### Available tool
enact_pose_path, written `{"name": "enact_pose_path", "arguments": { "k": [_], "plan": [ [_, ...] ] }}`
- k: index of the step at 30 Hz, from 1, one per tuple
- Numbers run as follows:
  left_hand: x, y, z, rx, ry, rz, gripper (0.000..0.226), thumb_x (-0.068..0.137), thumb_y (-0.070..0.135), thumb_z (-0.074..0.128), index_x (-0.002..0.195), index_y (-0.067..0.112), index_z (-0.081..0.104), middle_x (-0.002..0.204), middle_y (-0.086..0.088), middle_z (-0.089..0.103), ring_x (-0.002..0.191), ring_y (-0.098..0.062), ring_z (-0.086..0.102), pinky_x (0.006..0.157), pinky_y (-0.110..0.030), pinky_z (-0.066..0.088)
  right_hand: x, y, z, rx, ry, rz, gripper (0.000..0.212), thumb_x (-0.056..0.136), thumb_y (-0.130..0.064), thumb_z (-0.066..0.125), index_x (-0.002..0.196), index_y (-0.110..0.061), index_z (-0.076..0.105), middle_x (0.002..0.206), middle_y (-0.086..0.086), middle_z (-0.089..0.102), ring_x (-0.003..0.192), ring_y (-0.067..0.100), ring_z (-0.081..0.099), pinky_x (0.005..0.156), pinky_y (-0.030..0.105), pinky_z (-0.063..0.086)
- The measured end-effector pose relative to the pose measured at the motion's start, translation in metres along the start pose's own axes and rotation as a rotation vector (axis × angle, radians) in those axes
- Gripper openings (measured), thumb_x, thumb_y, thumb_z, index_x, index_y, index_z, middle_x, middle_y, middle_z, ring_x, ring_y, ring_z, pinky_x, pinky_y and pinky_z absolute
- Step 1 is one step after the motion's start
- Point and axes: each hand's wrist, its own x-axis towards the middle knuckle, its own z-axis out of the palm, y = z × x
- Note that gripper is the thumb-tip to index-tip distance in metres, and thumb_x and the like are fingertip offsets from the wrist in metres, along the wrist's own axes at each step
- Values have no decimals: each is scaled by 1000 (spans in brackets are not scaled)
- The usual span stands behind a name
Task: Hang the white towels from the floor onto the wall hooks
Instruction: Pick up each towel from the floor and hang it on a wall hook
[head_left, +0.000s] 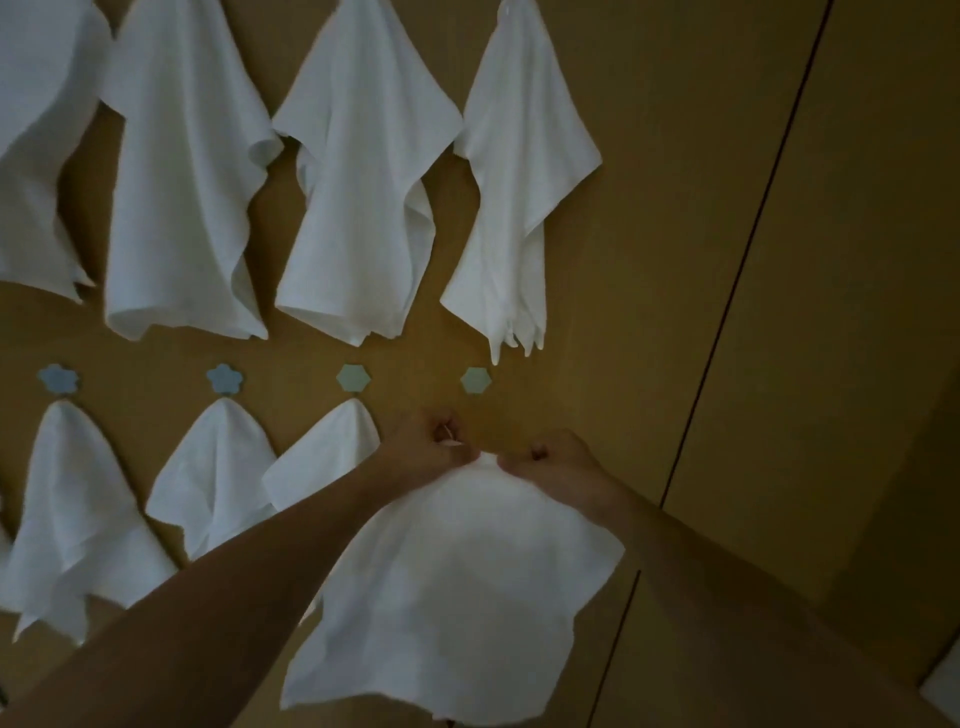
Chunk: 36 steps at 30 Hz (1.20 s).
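A white towel (452, 592) hangs from both my hands in front of the brown wall. My left hand (431, 447) and my right hand (561, 462) pinch its top edge close together, just below a pale green hexagon hook (476, 380) that carries nothing. Left of it, another hexagon hook (353, 376) and two blue flower hooks (224, 378) (57, 378) each carry a white towel. Several more white towels (358, 171) hang in a row above.
A dark vertical seam (748, 260) runs down the brown wall right of the hooks, with bare wall panel beyond it. A pale patch (943, 686) shows at the bottom right corner. The floor is out of view.
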Motion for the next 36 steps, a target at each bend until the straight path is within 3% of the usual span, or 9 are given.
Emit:
{"name": "enact_pose_path", "arguments": {
  "k": [4, 8, 12, 16, 20, 23, 25, 29, 36],
  "plan": [
    [66, -36, 3, -36, 132, -8, 25, 78, 9, 76, 73, 19, 54, 68, 8, 52, 61, -1, 46, 58, -9, 37, 80, 2, 9, -79, 183, -145, 53, 78, -32, 81, 48, -22, 39, 46, -14, 38, 43, -1, 38, 46, 16, 31],
    [117, -62, 15, -17, 350, 22, 33, 78, 9, 71, 67, 27, 45, 64, 11, 47, 59, -2, 42, 57, -14, 34, 138, 8, 18, -186, 376, -303, 47, 81, -33, 77, 49, -24, 44, 48, -9, 48, 48, 4, 47, 52, 25, 39],
    [134, -86, 40, 48, 445, 86, 25, 80, 12, 68, 72, 28, 52, 67, 14, 57, 66, 1, 55, 57, -8, 39, 163, 25, 31, -248, 538, -448, 41, 80, -20, 80, 56, -23, 47, 53, -15, 48, 48, 4, 45, 47, 15, 31],
    [121, -103, 74, -7, 541, 108, 11, 87, 16, 65, 87, 26, 67, 81, 29, 64, 79, 7, 61, 71, -3, 41, 165, 60, 63, -86, 613, -429, 23, 84, -17, 77, 70, -10, 61, 60, -5, 58, 52, 10, 51, 49, 20, 40],
    [111, -100, 100, -7, 670, 72, 11, 95, 18, 63, 101, 19, 72, 92, 14, 70, 85, -1, 65, 77, -21, 52, 159, 67, 100, 28, 649, -412, 4, 92, -15, 68, 93, -11, 69, 75, -3, 68, 62, 9, 59, 57, 14, 38],
    [102, -96, 113, 61, 680, 73, 17, 97, 16, 60, 109, 18, 72, 98, 8, 71, 90, -3, 65, 80, -21, 50, 155, 71, 104, 4, 587, -463, 26, 98, -24, 54, 110, -10, 73, 86, 4, 74, 71, 16, 68, 64, 17, 44],
    [94, -101, 121, 154, 695, 46, 21, 95, 10, 59, 110, 16, 72, 104, 4, 69, 97, -7, 61, 85, -23, 48, 151, 80, 100, -45, 530, -494, 42, 99, -34, 41, 120, -12, 70, 94, 8, 71, 80, 21, 65, 69, 29, 52],
    [70, -124, 144, 358, 653, -100, 14, 88, 7, 67, 94, 15, 76, 98, 3, 71, 98, -5, 55, 89, -37, 48, 142, 105, 107, -261, 596, -533, 35, 97, -31, 50, 127, -20, 66, 116, 10, 59, 101, 26, 50, 88, 40, 43],
    [44, -147, 167, 322, 461, -258, 21, 97, 22, 52, 100, 25, 72, 77, 20, 66, 70, 9, 60, 60, -2, 39, 129, 143, 125, -312, 547, -526, 37, 97, -21, 60, 131, -7, 63, 114, 13, 66, 92, 27, 61, 79, 42, 52]
  ]
}}
